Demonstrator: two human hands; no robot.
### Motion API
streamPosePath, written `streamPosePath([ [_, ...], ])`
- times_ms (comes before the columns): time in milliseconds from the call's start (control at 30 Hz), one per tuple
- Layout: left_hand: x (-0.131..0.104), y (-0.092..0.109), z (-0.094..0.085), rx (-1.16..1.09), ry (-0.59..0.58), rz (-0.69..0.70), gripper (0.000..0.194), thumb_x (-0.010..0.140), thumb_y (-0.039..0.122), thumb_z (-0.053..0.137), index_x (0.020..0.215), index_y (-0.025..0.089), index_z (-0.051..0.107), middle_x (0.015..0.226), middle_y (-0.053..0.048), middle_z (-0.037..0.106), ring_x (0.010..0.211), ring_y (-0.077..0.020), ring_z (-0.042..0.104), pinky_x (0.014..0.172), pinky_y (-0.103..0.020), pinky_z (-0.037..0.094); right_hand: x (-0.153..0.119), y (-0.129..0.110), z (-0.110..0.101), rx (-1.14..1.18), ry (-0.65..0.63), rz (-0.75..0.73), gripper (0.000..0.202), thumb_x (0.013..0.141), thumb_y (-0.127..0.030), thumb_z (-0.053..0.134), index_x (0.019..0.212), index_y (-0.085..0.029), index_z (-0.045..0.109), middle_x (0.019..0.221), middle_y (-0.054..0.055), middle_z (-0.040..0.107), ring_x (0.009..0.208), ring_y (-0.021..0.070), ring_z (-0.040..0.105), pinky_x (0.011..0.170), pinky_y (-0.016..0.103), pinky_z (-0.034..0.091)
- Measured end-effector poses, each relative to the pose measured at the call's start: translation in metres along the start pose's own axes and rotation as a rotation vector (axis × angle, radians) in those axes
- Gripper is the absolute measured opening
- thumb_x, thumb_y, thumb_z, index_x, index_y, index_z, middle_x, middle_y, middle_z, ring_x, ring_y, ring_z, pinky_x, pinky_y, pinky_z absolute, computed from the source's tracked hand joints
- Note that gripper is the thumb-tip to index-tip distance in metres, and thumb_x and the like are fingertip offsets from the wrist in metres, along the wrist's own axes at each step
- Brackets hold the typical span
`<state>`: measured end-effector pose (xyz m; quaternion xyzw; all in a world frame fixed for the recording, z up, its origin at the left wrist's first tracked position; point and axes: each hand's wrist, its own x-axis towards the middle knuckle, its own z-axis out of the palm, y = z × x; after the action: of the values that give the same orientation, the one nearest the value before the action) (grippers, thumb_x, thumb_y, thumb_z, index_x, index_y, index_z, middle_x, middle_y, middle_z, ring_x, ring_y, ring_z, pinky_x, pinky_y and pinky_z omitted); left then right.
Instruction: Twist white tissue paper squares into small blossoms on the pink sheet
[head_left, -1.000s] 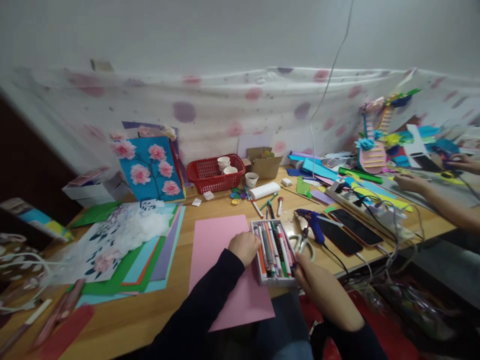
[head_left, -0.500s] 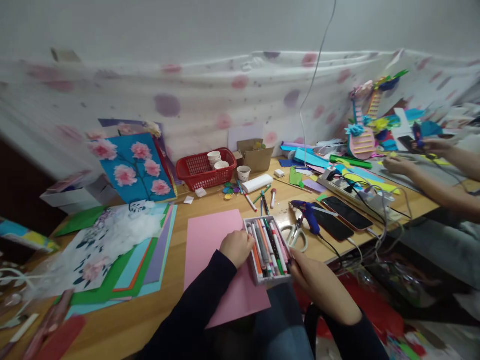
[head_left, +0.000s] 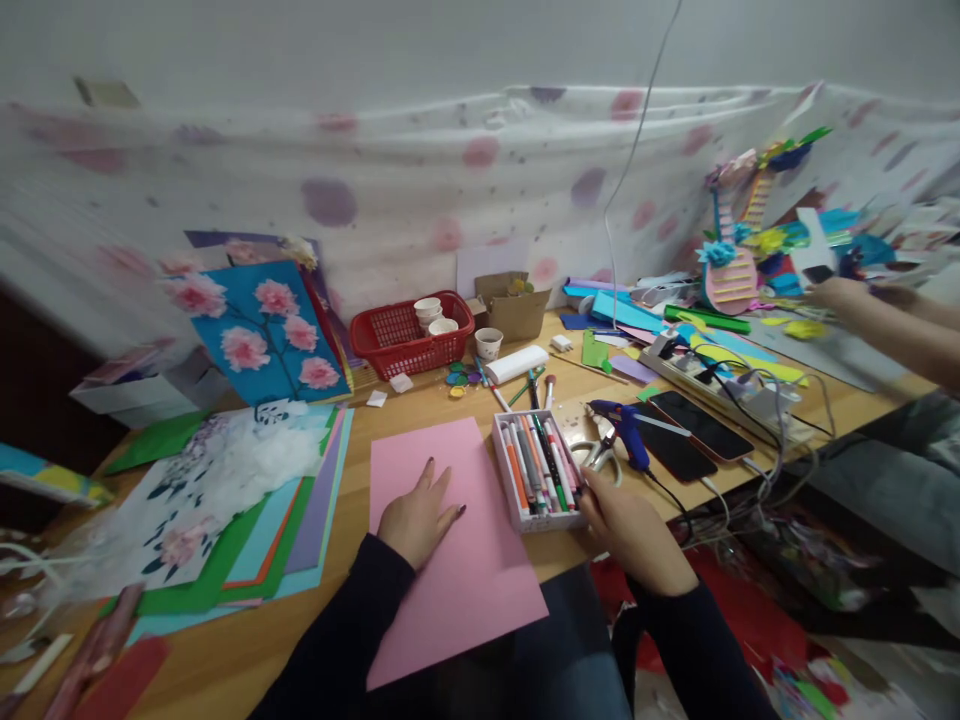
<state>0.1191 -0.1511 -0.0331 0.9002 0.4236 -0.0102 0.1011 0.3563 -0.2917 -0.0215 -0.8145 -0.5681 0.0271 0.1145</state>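
Note:
My left hand (head_left: 417,516) lies with fingers spread on a sheet of pink paper (head_left: 469,600), which reaches over the table's front edge. Right of the paper stands a white box (head_left: 541,523) filled with markers (head_left: 537,465). My right hand (head_left: 626,520) is at the box's right side, its fingers bent against the edge; what the fingertips hold is too small to tell. Scissors (head_left: 600,458) and a blue glue gun (head_left: 624,430) lie just beyond that hand.
Two phones (head_left: 701,425) and a power strip (head_left: 731,385) with cables lie at the right. A red basket (head_left: 409,350) with paper cups stands behind. Stacked coloured sheets (head_left: 315,535) lie left. Another person's hands (head_left: 862,300) work at the far right.
My left hand has left the marker box and moved left onto the pink paper, its fingers spreading. The box has shifted slightly away from me, with my right hand still at its side.

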Motion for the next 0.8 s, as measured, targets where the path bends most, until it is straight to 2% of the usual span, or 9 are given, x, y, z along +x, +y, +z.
streamPosePath([
  [100, -0.005, -0.009, 0.005, -0.251, 0.088, 0.002, 0.05, 0.081, 0.039, 0.054, 0.127, 0.02, 0.051, 0.145, -0.015, 0.038, 0.099, -0.0305, 0.065, 0.077, -0.04, 0.052, 0.004, 0.007, -0.002, 0.013, 0.063, 0.006, 0.032, 0.09, -0.023, 0.034, 0.107, -0.015, 0.061, 0.076, 0.011, 0.071, 0.066, 0.023, 0.065, 0.055, 0.027, 0.036],
  [200, -0.004, -0.013, -0.01, -0.669, 0.296, -0.038, 0.032, 0.079, 0.033, 0.055, 0.105, 0.016, 0.06, 0.121, -0.015, 0.062, 0.1, -0.0235, 0.064, 0.077, -0.032, 0.052, -0.008, 0.004, -0.012, 0.093, 0.305, 0.137, 0.037, 0.092, -0.031, 0.033, 0.103, -0.015, 0.064, 0.082, 0.013, 0.072, 0.068, 0.0231, 0.064, 0.058, 0.028, 0.039],
  [267, -0.005, -0.013, -0.026, -1.056, 0.446, -0.114, 0.022, 0.083, 0.032, 0.047, 0.096, 0.017, 0.057, 0.093, -0.009, 0.07, 0.065, -0.0132, 0.064, 0.055, -0.023, 0.049, -0.025, -0.014, -0.018, 0.216, 0.509, 0.244, 0.039, 0.093, -0.036, 0.033, 0.104, -0.014, 0.064, 0.087, 0.014, 0.07, 0.069, 0.0228, 0.063, 0.058, 0.029, 0.04],
  [300, -0.007, -0.01, -0.034, -1.314, 0.504, -0.148, 0.019, 0.083, 0.031, 0.046, 0.094, 0.018, 0.054, 0.081, -0.004, 0.069, 0.046, -0.0082, 0.054, 0.042, -0.02, 0.041, -0.034, -0.029, -0.02, 0.32, 0.542, 0.25, 0.039, 0.093, -0.038, 0.034, 0.101, -0.015, 0.064, 0.084, 0.013, 0.069, 0.066, 0.0215, 0.062, 0.058, 0.029, 0.041],
  [367, -0.011, -0.001, -0.047, -1.823, 0.589, -0.165, 0.013, 0.079, 0.028, 0.052, 0.088, 0.019, 0.051, 0.063, 0.005, 0.059, 0.032, -0.0025, 0.032, 0.034, -0.016, 0.026, -0.052, -0.067, -0.016, 0.611, 0.355, 0.132, 0.036, 0.093, -0.04, 0.036, 0.108, -0.018, 0.06, 0.074, 0.007, 0.065, 0.063, 0.0194, 0.06, 0.055, 0.027, 0.042],
  [467, -0.019, 0.021, -0.052, -2.181, 0.693, -0.173, 0.016, 0.077, 0.028, 0.06, 0.085, 0.018, 0.052, 0.06, 0.006, 0.055, 0.043, -0.0037, 0.045, 0.045, -0.015, 0.037, -0.067, -0.125, 0.001, 1.136, 0.068, -0.021, 0.046, 0.09, -0.043, 0.046, 0.13, -0.023, 0.041, 0.082, 0.003, 0.061, 0.063, 0.0159, 0.057, 0.051, 0.025, 0.045],
  [600, -0.034, 0.039, -0.04, -2.093, 0.597, -0.134, 0.024, 0.088, 0.041, 0.047, 0.091, 0.017, 0.052, 0.078, -0.003, 0.066, 0.065, -0.0109, 0.059, 0.066, -0.025, 0.048, -0.065, -0.159, 0.016, 1.552, 0.112, 0.126, 0.027, 0.089, -0.038, 0.051, 0.111, -0.022, 0.05, 0.06, -0.005, 0.052, 0.043, 0.0079, 0.045, 0.039, 0.017, 0.036],
  [700, -0.047, 0.034, -0.03, -1.739, 0.422, 0.013, 0.042, 0.093, 0.048, 0.028, 0.081, 0.016, 0.052, 0.075, -0.005, 0.064, 0.066, -0.0137, 0.058, 0.066, -0.028, 0.046, -0.056, -0.154, 0.013, 1.75, 0.187, 0.201, 0.021, 0.084, -0.038, 0.06, 0.094, -0.022, 0.052, 0.054, -0.007, 0.051, 0.039, 0.007, 0.044, 0.036, 0.016, 0.034],
  [800, -0.06, 0.024, -0.025, -1.261, 0.281, 0.149, 0.047, 0.094, 0.049, 0.022, 0.067, 0.018, 0.046, 0.056, 0.0, 0.052, 0.052, -0.0128, 0.05, 0.056, -0.026, 0.038, -0.048, -0.149, 0.01, 1.845, 0.141, 0.258, 0.025, 0.079, -0.042, 0.064, 0.083, -0.021, 0.05, 0.049, -0.008, 0.049, 0.035, 0.0064, 0.042, 0.032, 0.014, 0.03],
])
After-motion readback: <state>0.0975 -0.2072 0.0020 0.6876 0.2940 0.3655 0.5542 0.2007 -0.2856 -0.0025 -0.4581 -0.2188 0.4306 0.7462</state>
